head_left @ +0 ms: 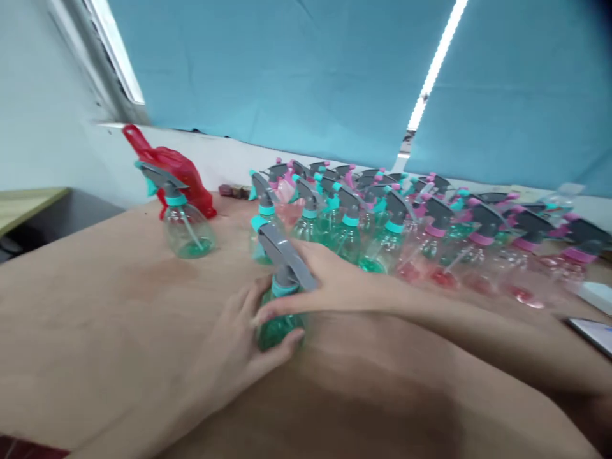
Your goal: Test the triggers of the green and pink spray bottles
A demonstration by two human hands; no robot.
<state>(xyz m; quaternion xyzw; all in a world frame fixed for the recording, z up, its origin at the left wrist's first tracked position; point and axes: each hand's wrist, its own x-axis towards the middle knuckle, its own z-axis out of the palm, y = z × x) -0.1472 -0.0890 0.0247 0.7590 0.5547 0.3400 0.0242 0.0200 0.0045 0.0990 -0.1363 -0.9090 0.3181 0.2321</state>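
A spray bottle (pixel 281 328) with a see-through green body, a turquoise collar and a grey trigger head stands in front of me, tilted a little in the picture. My left hand (pixel 236 350) is closed around its lower body, thumb on the near side. From the right, my right hand (pixel 337 277) grips the same bottle at the neck. Its thumb lies across just below the collar, and its other fingers are partly hidden behind the grey head. Some blur softens both hands.
Another green spray bottle (pixel 189 226) stands apart at the left, before a red plastic bag (pixel 179 169). Rows of green and pink spray bottles (pixel 442 252) fill the back and right of the wooden table (pixel 95 319). A dark-edged flat object (pixel 595 335) lies at the right edge.
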